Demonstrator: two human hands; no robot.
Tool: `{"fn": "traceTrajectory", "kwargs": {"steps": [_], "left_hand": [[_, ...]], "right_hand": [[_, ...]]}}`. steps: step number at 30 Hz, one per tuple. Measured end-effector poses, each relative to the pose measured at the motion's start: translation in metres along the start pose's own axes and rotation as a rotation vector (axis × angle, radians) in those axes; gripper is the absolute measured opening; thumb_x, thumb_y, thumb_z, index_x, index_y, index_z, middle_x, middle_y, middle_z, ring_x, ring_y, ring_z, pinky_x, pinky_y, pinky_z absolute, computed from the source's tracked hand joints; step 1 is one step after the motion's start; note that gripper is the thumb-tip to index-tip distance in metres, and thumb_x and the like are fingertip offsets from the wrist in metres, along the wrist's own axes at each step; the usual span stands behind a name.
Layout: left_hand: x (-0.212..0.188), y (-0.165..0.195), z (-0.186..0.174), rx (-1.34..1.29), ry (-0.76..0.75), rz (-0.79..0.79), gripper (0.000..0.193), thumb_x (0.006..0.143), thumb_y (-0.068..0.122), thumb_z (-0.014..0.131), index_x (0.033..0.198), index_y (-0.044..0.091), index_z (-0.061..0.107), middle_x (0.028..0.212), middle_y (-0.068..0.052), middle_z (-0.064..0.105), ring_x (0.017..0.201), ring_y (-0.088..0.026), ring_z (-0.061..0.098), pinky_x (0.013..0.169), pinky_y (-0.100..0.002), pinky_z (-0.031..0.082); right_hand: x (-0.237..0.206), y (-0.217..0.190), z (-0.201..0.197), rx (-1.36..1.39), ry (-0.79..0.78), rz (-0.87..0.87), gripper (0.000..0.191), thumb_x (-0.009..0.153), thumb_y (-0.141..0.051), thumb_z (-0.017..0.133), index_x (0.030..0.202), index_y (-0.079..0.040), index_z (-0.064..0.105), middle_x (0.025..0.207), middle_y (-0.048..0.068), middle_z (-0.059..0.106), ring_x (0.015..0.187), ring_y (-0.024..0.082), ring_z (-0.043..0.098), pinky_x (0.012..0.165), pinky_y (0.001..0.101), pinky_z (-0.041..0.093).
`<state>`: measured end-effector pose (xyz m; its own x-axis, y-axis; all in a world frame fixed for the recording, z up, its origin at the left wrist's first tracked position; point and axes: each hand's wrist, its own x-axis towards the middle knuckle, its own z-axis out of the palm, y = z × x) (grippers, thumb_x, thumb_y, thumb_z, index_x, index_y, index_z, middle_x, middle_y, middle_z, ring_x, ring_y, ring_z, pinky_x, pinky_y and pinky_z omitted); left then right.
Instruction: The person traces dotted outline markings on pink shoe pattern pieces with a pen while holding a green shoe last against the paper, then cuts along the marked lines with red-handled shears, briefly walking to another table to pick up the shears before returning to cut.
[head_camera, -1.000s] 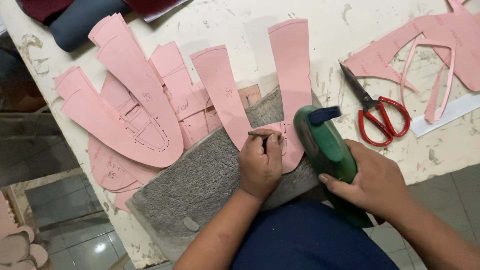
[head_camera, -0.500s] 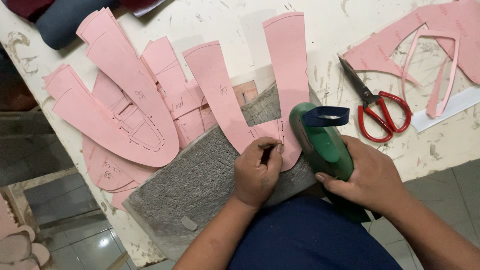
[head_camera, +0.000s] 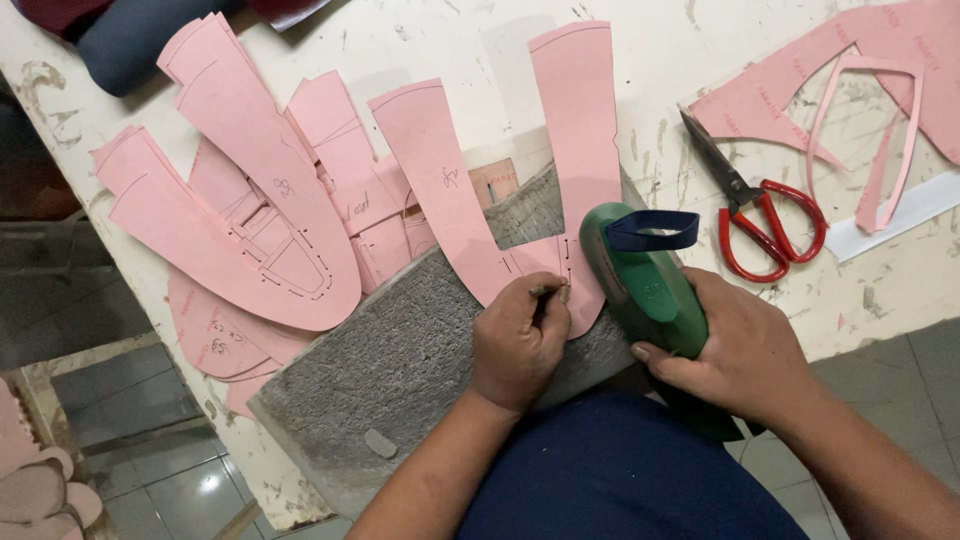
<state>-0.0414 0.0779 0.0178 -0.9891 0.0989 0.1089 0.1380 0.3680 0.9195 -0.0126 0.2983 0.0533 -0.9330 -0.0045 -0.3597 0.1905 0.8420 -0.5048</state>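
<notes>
A felt pad (head_camera: 400, 370) lay on the table (head_camera: 420, 40) at its near edge, with a U-shaped paper pattern (head_camera: 470, 210) resting across it. More paper patterns (head_camera: 250, 210) lay fanned at the pad's ten o'clock. Scissors (head_camera: 760, 215) sat at its three o'clock, paper offcuts (head_camera: 800, 90) just behind them at one o'clock.

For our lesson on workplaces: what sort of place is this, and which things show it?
Probably a small shoemaking or pattern-cutting workshop: pink card pattern pieces fan across a worn, stained table, red-handled scissors lie by offcuts, and a grey felt pad serves as work surface.
</notes>
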Motion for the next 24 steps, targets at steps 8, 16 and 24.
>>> {"fn": "traceTrajectory", "kwargs": {"steps": [8, 16, 24], "left_hand": [[0.001, 0.0, 0.001, 0.018, -0.006, 0.019, 0.008, 0.094, 0.004, 0.07, 0.102, 0.004, 0.069, 0.088, -0.013, 0.074, 0.074, -0.024, 0.076, 0.066, -0.032, 0.061], [0.0, -0.003, 0.002, 0.257, -0.054, 0.336, 0.02, 0.091, 0.006, 0.073, 0.11, 0.003, 0.068, 0.108, -0.012, 0.071, 0.091, -0.031, 0.072, 0.078, -0.038, 0.06], [-0.007, -0.019, 0.009, 0.391, -0.12, 0.331, 0.031, 0.096, 0.005, 0.072, 0.124, -0.006, 0.067, 0.094, -0.013, 0.07, 0.082, -0.031, 0.071, 0.068, -0.04, 0.057]], "right_hand": [[0.0, -0.004, -0.001, 0.007, -0.007, 0.025, 0.083, 0.063, -0.053, 0.084, 0.128, -0.007, 0.06, 0.101, 0.018, 0.072, 0.09, 0.038, 0.07, 0.077, 0.0463, 0.054], [-0.024, 0.009, -0.019, 0.255, -0.014, -0.164, 0.079, 0.054, -0.038, 0.087, 0.123, -0.009, 0.062, 0.094, 0.011, 0.074, 0.082, 0.026, 0.074, 0.075, 0.0389, 0.057], [-0.021, 0.006, -0.025, 0.16, -0.055, -0.131, 0.074, 0.056, -0.041, 0.085, 0.121, -0.012, 0.066, 0.094, 0.01, 0.075, 0.083, 0.029, 0.074, 0.073, 0.0388, 0.057]]}}
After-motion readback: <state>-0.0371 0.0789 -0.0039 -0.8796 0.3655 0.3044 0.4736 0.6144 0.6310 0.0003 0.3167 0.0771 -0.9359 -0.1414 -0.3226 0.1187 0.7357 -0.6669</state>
